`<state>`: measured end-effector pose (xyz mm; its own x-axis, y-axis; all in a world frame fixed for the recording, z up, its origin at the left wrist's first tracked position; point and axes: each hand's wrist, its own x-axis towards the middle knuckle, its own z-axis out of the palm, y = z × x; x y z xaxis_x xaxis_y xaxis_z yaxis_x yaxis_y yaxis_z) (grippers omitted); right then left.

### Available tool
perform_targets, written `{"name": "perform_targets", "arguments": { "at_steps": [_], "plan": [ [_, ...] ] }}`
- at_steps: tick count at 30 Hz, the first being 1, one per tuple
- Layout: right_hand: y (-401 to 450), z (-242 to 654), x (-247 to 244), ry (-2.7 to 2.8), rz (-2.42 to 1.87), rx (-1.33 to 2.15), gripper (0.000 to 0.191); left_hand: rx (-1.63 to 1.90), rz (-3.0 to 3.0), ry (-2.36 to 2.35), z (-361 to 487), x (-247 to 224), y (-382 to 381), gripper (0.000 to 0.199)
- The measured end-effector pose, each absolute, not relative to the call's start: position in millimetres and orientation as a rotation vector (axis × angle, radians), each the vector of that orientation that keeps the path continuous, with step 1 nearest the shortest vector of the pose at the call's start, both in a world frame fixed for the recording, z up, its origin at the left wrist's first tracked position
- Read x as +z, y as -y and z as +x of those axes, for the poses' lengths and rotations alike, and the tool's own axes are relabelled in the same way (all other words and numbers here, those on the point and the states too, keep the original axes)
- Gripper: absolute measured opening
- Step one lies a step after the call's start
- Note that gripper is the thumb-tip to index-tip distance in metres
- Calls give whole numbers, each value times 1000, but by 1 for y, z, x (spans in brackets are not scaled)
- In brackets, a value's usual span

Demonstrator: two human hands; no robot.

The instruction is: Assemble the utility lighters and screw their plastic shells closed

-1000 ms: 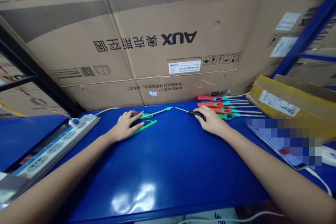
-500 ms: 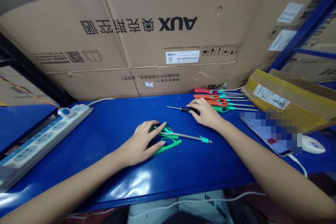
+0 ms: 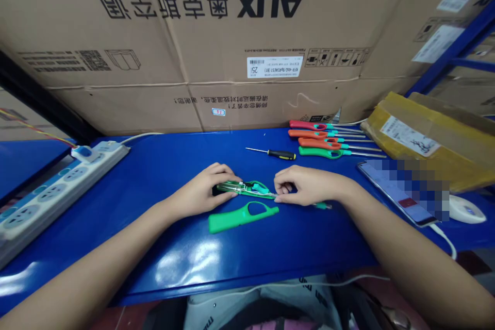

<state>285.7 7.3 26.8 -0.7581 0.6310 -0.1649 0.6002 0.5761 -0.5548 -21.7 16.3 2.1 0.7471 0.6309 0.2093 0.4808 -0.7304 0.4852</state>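
Note:
My left hand (image 3: 211, 188) is closed on the handle end of an opened green long-neck lighter (image 3: 247, 188), whose inner parts show. Thumb and fingers of my right hand (image 3: 299, 185) pinch the lighter's metal tube close to the handle. The tube's tip, with a teal piece, sticks out to the right past that hand. Just below lies the loose green half shell (image 3: 242, 217) of the handle, flat on the blue table. A screwdriver (image 3: 280, 154) with a black and yellow handle rests above my hands, touched by neither.
Several red, orange and green lighters (image 3: 320, 143) lie in a row at the back right. Beside them are a yellow-taped box (image 3: 417, 134), a phone (image 3: 398, 193) on a cable and a white mouse-like device (image 3: 466, 210). A power strip (image 3: 58, 193) runs along the left.
My right hand has left the screwdriver and come down to the lighter's tube. The handle half shell now lies apart from my left hand, which grips the opened lighter. The view has shifted slightly.

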Motion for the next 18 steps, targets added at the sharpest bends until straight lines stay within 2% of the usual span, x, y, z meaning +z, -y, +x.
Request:
{"name": "perform_targets", "arguments": {
  "at_steps": [10,14,16,18],
  "plan": [
    [-9,299,37,2744,-1244,880,16,629,2513,-860,-11,-11,-6,34],
    [-7,298,39,2745,-1293,848,14,727,2586,-840,-16,2,-1,21],
    [-7,296,38,2733,-1294,803,23,628,2666,-762,-17,10,5,21],
    [-6,292,34,2719,-1250,719,30,445,2747,-700,-16,16,12,35]
  ]
}}
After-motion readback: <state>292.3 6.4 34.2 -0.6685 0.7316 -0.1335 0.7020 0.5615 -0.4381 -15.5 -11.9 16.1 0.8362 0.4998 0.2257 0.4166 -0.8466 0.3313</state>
